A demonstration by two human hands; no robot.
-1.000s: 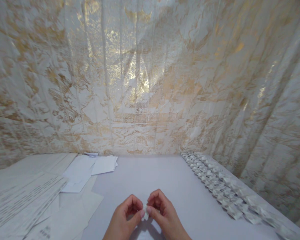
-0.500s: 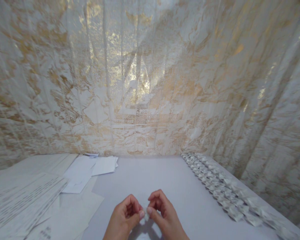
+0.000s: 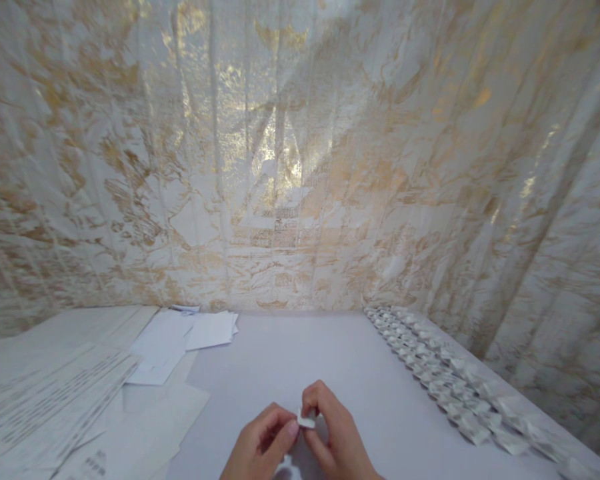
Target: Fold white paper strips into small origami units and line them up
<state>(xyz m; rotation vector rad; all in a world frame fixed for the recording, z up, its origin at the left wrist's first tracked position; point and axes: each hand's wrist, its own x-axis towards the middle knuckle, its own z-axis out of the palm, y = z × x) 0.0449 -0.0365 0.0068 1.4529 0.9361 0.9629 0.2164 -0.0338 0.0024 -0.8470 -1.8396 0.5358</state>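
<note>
Head view: a small folded paper piece (image 3: 307, 422) is held between both hands, near the surface (image 3: 290, 353).
Left hand (image 3: 265, 440): the piece's edge seems pinched in the grip.
Right hand (image 3: 337, 430): fingers are curled around it; whether it is pinched cannot be told.
Change: more of the piece has been exposed; shaping appears unfinished.

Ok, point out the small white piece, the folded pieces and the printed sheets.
Small white piece (image 3: 307, 423), head view: its visible middle.
Folded pieces (image 3: 443, 387), head view: midway along the rows.
Printed sheets (image 3: 60, 403), head view: top sheet's printed face.
</note>
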